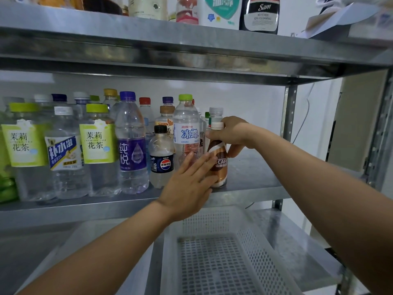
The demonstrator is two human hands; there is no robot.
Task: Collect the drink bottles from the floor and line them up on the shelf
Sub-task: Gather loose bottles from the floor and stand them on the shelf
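- A coffee bottle [220,160] stands upright on the shelf [251,175], just right of a green-capped water bottle [186,133].
- Right hand [230,135] fingers curl round its neck.
- Left hand [187,188] fingers [202,165], straight, press its side.

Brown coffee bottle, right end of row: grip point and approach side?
Neck just under the white cap, from the right. The coffee bottle stands upright, bare shelf on its right, a tall clear bottle close on its left. The right hand holds it there; the left hand, fingers flat, covers its lower front.
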